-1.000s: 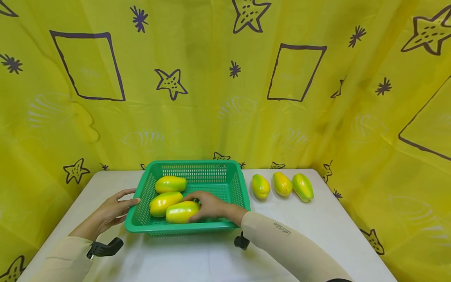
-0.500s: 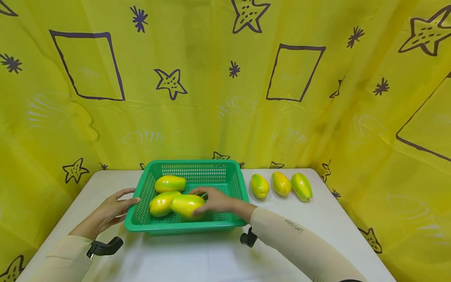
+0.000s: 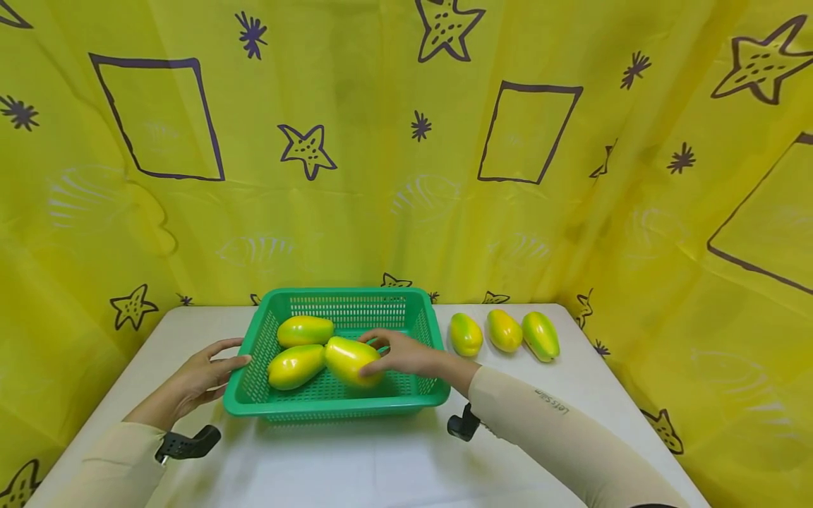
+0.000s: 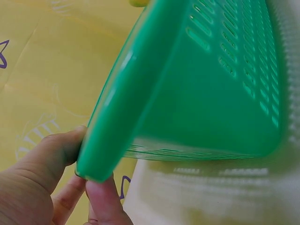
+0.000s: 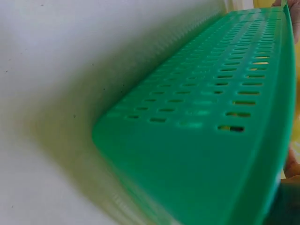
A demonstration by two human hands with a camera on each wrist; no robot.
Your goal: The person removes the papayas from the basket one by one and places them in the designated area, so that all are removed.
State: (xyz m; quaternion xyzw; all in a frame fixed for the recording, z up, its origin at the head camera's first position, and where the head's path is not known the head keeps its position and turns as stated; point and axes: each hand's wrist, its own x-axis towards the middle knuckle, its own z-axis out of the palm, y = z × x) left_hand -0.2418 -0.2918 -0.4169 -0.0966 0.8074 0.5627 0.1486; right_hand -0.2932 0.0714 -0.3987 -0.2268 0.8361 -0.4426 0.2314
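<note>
A green perforated plastic basket (image 3: 336, 408) stands on the table in the head view. My right hand (image 3: 401, 355) is inside it, gripping a yellow-green papaya (image 3: 346, 358) by its right end, tilted and raised above the basket floor. Two more papayas lie at the basket's left side, a back papaya (image 3: 305, 331) and a front papaya (image 3: 295, 367). My left hand (image 3: 198, 379) pinches the basket's left rim; the left wrist view shows fingers and thumb on either side of that rim (image 4: 126, 93). In the right wrist view the basket wall (image 5: 187, 164) hides most of the right hand.
To the right of the basket, a greener papaya (image 3: 466, 334), a yellower papaya (image 3: 504, 331) and a long papaya (image 3: 540, 336) lie in a row on the white table (image 3: 356, 466). A yellow patterned curtain (image 3: 368, 226) hangs behind the table and along its sides.
My right hand has lifted the papaya off the basket's front left area and carried it up and to the right. The left hand stays at the rim.
</note>
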